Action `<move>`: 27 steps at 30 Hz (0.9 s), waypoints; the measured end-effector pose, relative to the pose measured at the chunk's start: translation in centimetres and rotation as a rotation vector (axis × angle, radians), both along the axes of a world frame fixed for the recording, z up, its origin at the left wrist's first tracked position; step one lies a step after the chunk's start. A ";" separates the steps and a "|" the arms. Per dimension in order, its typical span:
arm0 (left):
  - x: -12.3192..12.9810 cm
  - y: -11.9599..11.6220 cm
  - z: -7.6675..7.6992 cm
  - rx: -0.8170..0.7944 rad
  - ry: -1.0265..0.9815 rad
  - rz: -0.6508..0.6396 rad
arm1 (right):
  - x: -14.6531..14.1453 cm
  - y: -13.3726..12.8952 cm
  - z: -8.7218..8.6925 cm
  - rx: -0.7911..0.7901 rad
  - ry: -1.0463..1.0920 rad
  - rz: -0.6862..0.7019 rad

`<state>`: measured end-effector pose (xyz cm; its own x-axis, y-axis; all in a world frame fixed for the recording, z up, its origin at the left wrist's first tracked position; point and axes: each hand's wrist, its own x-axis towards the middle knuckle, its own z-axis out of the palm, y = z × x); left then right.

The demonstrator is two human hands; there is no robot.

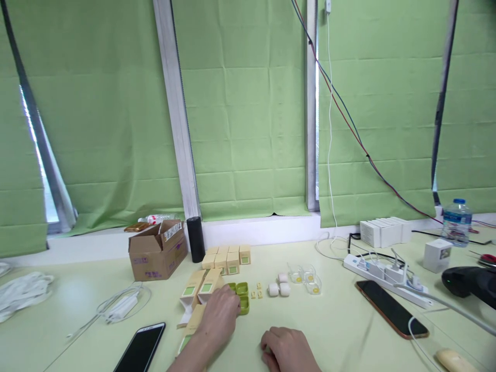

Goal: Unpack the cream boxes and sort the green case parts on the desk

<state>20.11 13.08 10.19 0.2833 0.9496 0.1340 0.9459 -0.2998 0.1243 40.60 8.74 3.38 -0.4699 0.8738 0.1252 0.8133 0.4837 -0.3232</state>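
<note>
My left hand (221, 315) reaches over the table with its fingers bent down and closed beside several small olive-green square cases (242, 288). Its fingertips are hidden, so what they hold cannot be made out. Under the left wrist and just behind it lie opened cream cartons (207, 285) with green labels. My right hand (289, 349) rests on the table near the front, its fingers curled in with nothing visible in them. Beyond it are tiny yellow pieces (253, 295), several white cylinders (273, 290) and clear rounded covers (313, 284) with yellow spots.
Cream boxes (244, 254) stand grouped at the back, near a black cylinder (196, 239) and a cardboard box (157, 256). Phones lie left (141, 347) and right (391, 309). A power strip (387, 276) with cables, white boxes (383, 231) and a water bottle (457, 223) occupy the right.
</note>
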 end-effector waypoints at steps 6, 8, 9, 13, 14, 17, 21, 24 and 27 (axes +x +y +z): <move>-0.1 1.3 2.3 0.138 0.048 0.053 | 0.0 0.0 0.1 -0.004 -0.008 0.002; -0.1 2.6 3.1 0.171 0.047 0.064 | -0.1 -0.1 0.2 -0.007 -0.011 -0.001; -0.1 3.4 3.4 0.185 0.046 0.066 | -0.1 0.0 0.3 -0.009 -0.015 -0.002; -0.2 6.9 3.6 0.205 0.061 0.098 | -0.3 0.0 0.5 -0.025 -0.035 -0.009; -0.2 7.8 3.4 0.206 0.071 0.114 | -0.3 0.0 0.5 -0.025 -0.033 -0.011; -0.1 9.9 2.3 0.201 0.101 0.166 | -0.3 0.1 0.5 -0.023 -0.015 -0.015; 1.0 12.1 0.8 0.162 0.123 0.187 | -0.3 0.4 0.3 -0.032 0.002 -0.024; 2.1 13.7 0.1 0.144 0.131 0.204 | -0.2 0.5 0.2 -0.047 -0.001 -0.032; 2.9 15.1 -0.2 0.138 0.138 0.231 | -0.2 0.3 0.3 -0.040 0.011 -0.034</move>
